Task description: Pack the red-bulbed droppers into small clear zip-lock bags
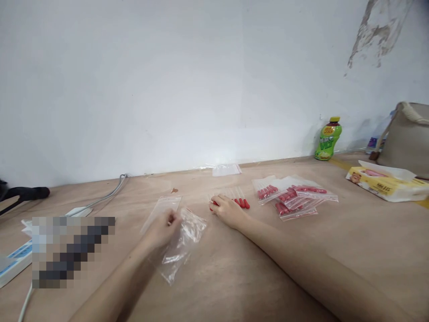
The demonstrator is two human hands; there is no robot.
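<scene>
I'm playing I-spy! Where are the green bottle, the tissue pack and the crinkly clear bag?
Green bottle (327, 141): head view, on its label.
Tissue pack (384, 184): head view, on its yellow side.
Crinkly clear bag (183, 243): head view, on its shiny middle.

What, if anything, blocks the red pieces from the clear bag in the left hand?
Nothing visible: only tabletop shows between the red pieces by the right hand and the clear bag in the left hand.
</scene>
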